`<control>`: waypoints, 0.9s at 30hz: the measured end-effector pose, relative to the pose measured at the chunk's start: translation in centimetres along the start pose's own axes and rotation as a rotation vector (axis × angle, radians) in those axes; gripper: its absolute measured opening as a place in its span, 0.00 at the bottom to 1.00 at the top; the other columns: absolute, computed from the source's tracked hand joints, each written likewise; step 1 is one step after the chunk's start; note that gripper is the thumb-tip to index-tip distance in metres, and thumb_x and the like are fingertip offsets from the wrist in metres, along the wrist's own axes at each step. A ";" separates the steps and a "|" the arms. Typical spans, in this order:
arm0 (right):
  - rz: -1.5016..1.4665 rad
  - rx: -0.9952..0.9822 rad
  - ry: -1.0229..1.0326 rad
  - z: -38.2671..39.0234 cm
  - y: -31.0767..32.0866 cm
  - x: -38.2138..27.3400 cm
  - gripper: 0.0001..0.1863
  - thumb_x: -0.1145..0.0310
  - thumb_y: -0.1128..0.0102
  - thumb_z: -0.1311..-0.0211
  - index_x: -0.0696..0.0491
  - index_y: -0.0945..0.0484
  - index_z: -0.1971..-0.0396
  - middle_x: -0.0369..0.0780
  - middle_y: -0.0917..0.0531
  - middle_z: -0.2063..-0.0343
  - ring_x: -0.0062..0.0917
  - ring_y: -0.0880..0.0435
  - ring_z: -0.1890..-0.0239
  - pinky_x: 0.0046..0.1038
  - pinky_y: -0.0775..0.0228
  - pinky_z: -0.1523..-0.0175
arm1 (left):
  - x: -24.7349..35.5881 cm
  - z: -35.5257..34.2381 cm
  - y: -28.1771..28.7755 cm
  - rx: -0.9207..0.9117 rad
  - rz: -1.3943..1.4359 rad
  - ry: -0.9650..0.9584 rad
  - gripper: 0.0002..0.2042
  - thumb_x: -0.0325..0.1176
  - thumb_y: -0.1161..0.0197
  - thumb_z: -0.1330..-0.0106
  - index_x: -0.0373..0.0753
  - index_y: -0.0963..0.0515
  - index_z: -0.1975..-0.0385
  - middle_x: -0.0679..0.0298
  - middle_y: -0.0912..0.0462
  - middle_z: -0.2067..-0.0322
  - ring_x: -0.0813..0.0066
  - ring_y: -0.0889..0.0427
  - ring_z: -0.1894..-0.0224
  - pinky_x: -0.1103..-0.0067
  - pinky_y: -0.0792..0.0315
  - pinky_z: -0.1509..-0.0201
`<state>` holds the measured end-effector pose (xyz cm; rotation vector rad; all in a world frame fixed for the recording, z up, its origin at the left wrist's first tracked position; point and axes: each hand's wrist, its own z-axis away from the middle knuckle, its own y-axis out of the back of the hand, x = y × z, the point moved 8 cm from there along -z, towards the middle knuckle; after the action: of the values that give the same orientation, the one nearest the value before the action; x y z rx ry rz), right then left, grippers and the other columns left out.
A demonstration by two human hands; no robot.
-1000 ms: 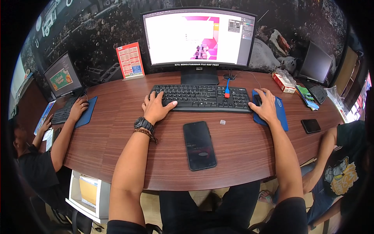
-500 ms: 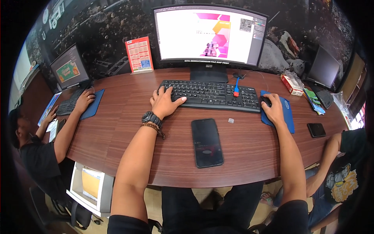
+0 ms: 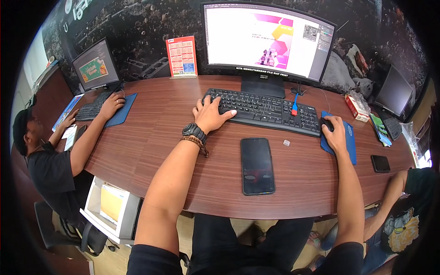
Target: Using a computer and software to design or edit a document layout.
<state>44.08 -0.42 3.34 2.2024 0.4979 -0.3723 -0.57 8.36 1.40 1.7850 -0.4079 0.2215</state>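
Note:
My left hand [image 3: 211, 114] rests with spread fingers on the left end of a black keyboard [image 3: 263, 110], its thumb stretched along the near keys. Over at the right, my right hand [image 3: 337, 136] curls around a black mouse [image 3: 326, 123] on a blue mouse pad [image 3: 351, 145]. Behind the keyboard stands a curved monitor [image 3: 229, 43] showing a pink and orange page layout. A blue cable with a red plug [image 3: 294, 107] lies across the keyboard's right part. In front of the keyboard lie a dark smartphone [image 3: 257, 166] and a small pale square piece [image 3: 286, 143].
On the left a co-worker [image 3: 50, 160] uses another keyboard [image 3: 94, 110] and monitor [image 3: 94, 66]. A red calendar [image 3: 182, 57] stands at the wall. Rightward are a red-white box [image 3: 357, 108], a second phone [image 3: 380, 163] and a seated person [image 3: 403, 220]. An open drawer [image 3: 107, 206] sits below the desk.
The whole view has shifted, so the desk and monitor appear farther right. Both hands stay in place, the left on the keyboard and the right on the mouse.

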 end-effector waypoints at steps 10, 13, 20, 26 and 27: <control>-0.002 -0.012 -0.027 0.1 0.0 -0.1 0.17 0.68 0.38 0.45 0.55 0.19 0.55 0.47 0.22 0.53 0.44 0.22 0.47 0.39 0.31 0.40 | -0.2 0.1 -0.1 0.013 0.008 0.014 0.46 0.69 0.37 0.44 0.41 0.33 0.32 0.45 0.42 0.29 0.40 0.51 0.27 0.46 0.54 0.29; 0.006 -0.002 -0.033 0.1 0.1 0.1 0.17 0.68 0.38 0.45 0.55 0.19 0.55 0.47 0.22 0.52 0.44 0.22 0.47 0.39 0.30 0.41 | 0.1 0.1 0.1 0.017 0.003 0.004 0.45 0.69 0.37 0.43 0.40 0.32 0.32 0.44 0.42 0.30 0.38 0.51 0.27 0.45 0.53 0.29; 0.078 0.062 -0.143 -0.1 0.3 1.5 0.17 0.67 0.38 0.46 0.54 0.18 0.55 0.48 0.22 0.51 0.46 0.22 0.46 0.39 0.30 0.40 | 0.0 0.0 0.2 0.010 0.014 -0.003 0.45 0.68 0.38 0.43 0.41 0.32 0.32 0.45 0.43 0.29 0.41 0.50 0.27 0.48 0.54 0.28; 0.074 0.089 -0.139 0.1 0.3 1.8 0.17 0.66 0.39 0.46 0.53 0.17 0.56 0.48 0.22 0.51 0.46 0.21 0.48 0.40 0.28 0.42 | 0.2 0.3 0.3 0.002 0.025 0.003 0.45 0.68 0.38 0.42 0.40 0.33 0.32 0.44 0.44 0.29 0.41 0.52 0.26 0.47 0.56 0.27; 0.076 0.084 -0.136 0.1 0.3 1.9 0.17 0.66 0.39 0.46 0.53 0.17 0.56 0.48 0.22 0.51 0.46 0.21 0.48 0.40 0.28 0.42 | 0.2 0.3 0.3 -0.002 0.027 0.002 0.44 0.67 0.38 0.42 0.40 0.33 0.32 0.44 0.44 0.29 0.41 0.53 0.26 0.47 0.56 0.27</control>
<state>45.87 -0.26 2.62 2.2510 0.3286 -0.5060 -0.55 7.97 1.66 1.7777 -0.4311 0.2412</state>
